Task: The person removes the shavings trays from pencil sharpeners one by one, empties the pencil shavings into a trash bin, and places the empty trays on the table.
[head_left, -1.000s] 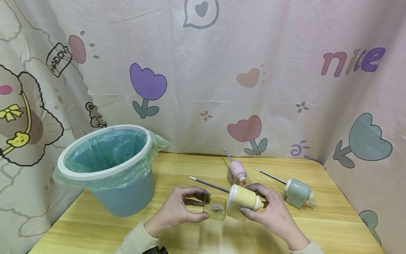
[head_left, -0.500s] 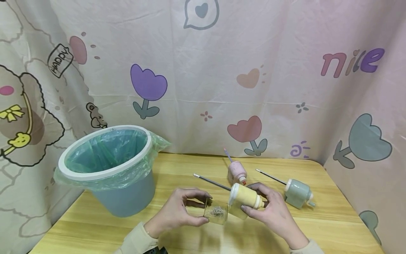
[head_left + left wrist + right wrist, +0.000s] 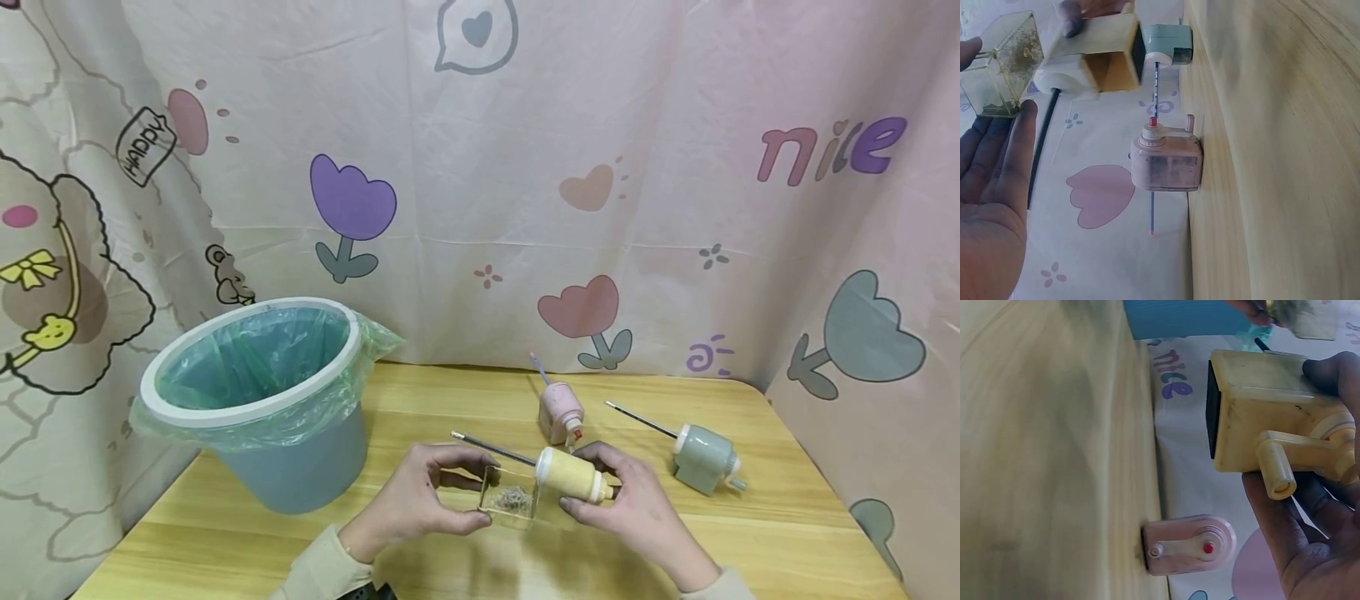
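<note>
Between the thumb and fingers of my left hand (image 3: 427, 492) is a clear plastic shavings drawer (image 3: 510, 505), with a clump of grey pencil shavings in it. My right hand (image 3: 626, 504) grips a yellow hand-crank pencil sharpener (image 3: 572, 475) just right of the drawer. A dark pencil (image 3: 491, 448) sticks out of the sharpener's white front, pointing left. In the left wrist view, an open drawer slot shows in the sharpener (image 3: 1110, 67), apart from the drawer (image 3: 1013, 62). The right wrist view shows the sharpener's crank (image 3: 1277, 465) and its black base (image 3: 1212, 412).
A pink sharpener (image 3: 561, 410) with a purple pencil stands behind the hands, and a grey-green sharpener (image 3: 703, 457) with a pencil stands to the right. At left is a blue bin (image 3: 292, 467) with a green liner bag. A printed curtain (image 3: 465, 333) hangs behind the table (image 3: 442, 400).
The yellow sharpener has turned in my right hand, and less of its lower body shows in the head view. The drawer has tilted, showing more of the shavings inside.
</note>
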`<state>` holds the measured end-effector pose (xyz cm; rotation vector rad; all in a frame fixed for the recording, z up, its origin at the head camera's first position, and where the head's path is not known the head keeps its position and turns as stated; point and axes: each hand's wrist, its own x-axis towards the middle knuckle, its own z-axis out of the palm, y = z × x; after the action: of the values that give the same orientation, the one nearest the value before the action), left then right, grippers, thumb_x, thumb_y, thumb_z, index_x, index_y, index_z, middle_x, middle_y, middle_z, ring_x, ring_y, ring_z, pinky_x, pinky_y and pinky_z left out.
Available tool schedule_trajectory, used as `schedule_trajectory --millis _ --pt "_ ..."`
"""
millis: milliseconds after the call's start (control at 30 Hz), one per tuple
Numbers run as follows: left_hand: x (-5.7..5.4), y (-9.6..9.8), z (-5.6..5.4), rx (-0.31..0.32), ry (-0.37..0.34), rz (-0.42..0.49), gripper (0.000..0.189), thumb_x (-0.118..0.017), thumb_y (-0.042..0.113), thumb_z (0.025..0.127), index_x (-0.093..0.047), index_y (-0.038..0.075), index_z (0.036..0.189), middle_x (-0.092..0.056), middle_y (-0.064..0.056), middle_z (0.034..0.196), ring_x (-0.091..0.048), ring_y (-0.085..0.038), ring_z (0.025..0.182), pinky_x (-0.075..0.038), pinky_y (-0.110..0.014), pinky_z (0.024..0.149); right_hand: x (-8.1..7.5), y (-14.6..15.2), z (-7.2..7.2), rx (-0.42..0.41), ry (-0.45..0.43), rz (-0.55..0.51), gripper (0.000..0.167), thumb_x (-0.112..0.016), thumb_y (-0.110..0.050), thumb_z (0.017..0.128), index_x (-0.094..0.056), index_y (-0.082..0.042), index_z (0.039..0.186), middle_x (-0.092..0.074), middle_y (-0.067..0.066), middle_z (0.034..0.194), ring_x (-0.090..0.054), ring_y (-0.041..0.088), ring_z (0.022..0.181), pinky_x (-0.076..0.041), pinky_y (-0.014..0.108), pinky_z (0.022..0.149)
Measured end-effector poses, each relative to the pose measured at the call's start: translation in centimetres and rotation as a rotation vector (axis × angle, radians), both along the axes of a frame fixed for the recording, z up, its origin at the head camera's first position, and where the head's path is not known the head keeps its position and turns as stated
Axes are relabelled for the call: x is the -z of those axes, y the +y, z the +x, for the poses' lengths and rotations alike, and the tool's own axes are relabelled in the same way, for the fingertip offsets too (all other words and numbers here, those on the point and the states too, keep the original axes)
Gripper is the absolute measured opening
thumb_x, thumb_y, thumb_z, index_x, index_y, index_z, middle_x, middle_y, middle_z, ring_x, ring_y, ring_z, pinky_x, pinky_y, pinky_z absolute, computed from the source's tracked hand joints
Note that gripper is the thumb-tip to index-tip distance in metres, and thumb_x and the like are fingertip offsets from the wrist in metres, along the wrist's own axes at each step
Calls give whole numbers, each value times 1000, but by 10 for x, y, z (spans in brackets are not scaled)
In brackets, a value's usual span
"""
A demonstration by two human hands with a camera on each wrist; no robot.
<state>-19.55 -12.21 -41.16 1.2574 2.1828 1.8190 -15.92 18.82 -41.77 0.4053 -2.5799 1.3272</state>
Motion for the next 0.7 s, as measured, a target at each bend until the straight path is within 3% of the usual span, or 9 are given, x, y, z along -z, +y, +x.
schedule_trajectory --millis 333,533,700 --pt "-6 -1 1 -5 9 10 49 -92 2 79 -74 0 124 -79 -17 116 -78 -16 104 -67 -37 92 14 -8 -1 -83 23 50 46 -97 -31 74 -69 -24 110 -72 -10 98 -64 3 85 -59 23 74" --pt "-3 -2 -1 -16 25 26 49 -92 1 78 -74 -1 124 -79 -21 114 -79 -18 102 -67 -38 92 19 -10 -4 -129 22 61 42 -96 -33 77 -68 -27 107 -72 -15 97 -64 0 87 -59 23 78" --pt "-4 -2 -1 -31 -20 24 51 -92 1 78 -73 -3 126 -77 -26 116 -78 -16 104 -66 -37 94 23 -10 -4 -141 9 77 41 -96 -34 77 -68 -27 106 -71 -17 97 -64 0 90 -60 24 82"
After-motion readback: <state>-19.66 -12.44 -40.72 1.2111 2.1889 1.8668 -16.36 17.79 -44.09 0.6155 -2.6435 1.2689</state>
